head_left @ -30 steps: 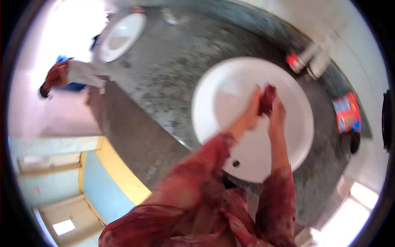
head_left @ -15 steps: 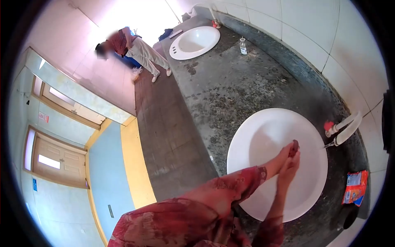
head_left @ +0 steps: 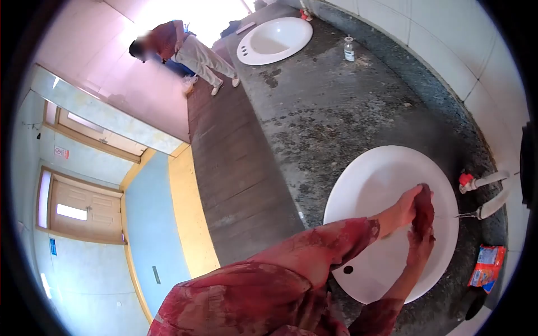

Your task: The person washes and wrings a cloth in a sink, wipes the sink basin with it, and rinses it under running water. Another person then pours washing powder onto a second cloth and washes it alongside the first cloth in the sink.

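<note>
The left hand (head_left: pixel 406 208) and right hand (head_left: pixel 420 247) both grip a dark red cloth (head_left: pixel 424 211) over the sink (head_left: pixel 364 182), work seemingly under way, cloth not yet put down

No wording can be read. The orange packet (head_left: pixel 486 266) near the wall-side edge of the table (head_left: pixel 336 103) has print too small to make out, as does the label (head_left: pixel 350 56) on the bottle (head_left: pixel 348 46) near that edge; the red-and-white sign (head_left: pixel 61 152) and blue sign (head_left: pixel 53 246) on the wall (head_left: pixel 84 274) are illegible.
</note>
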### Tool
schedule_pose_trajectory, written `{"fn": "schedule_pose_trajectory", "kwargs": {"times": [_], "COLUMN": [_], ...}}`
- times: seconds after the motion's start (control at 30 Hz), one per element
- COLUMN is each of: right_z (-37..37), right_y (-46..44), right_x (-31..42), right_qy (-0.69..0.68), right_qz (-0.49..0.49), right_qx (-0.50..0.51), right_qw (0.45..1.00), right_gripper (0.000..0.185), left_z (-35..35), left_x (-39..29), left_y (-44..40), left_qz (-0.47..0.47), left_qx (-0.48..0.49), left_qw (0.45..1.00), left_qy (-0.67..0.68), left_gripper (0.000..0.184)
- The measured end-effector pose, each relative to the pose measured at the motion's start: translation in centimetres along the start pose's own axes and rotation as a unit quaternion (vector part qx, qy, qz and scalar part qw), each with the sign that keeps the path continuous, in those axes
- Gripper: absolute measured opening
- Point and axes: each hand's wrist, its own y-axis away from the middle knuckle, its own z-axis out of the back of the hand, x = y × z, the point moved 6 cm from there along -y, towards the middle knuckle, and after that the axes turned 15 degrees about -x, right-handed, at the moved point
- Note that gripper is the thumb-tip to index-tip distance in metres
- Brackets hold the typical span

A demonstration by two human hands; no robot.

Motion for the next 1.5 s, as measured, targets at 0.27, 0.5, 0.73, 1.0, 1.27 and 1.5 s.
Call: {"fn": "schedule_pose_trajectory", "kwargs": {"times": [0.27, 0.5, 0.73, 1.0, 1.27, 1.5], "right_z": [-4.3, -7.5, -3.8, -5.0, -9.5, 0.3], "right_y": [4.0, 3.8, -0.3, -1.2, 7.5, -3.3], "right_x": [4.1, 3.7, 4.9, 4.7, 1.8, 1.4], "right_qy": [0.058, 0.442, 0.347, 0.396, 0.341, 0.374], "right_qz": [0.294, 0.469, 0.436, 0.354, 0.469, 0.229], "right_qx": [-0.005, -0.134, -0.215, -0.336, -0.250, -0.302], "right_qw": [0.954, 0.753, 0.802, 0.778, 0.775, 0.846], "right_gripper": [0.032, 0.035, 0.034, 0.029, 0.024, 0.030], "left_z": [3.2, 5.9, 0.4, 4.4, 1.0, 0.4], "left_x": [1.5, 5.7, 2.4, 3.3, -1.8, 2.9], "left_y": [-0.2, -1.6, 0.5, 0.1, 0.4, 3.2], "left_qz": [0.004, 0.089, 0.000, 0.052, 0.080, 0.043], "left_qx": [-0.037, 0.153, -0.163, -0.133, -0.138, -0.173], "left_qw": [0.999, 0.984, 0.962, 0.959, 0.922, 0.906], "left_qy": [-0.010, 0.014, -0.220, -0.245, -0.352, -0.385], "left_gripper": [0.040, 0.041, 0.044, 0.030, 0.033, 0.049]}}
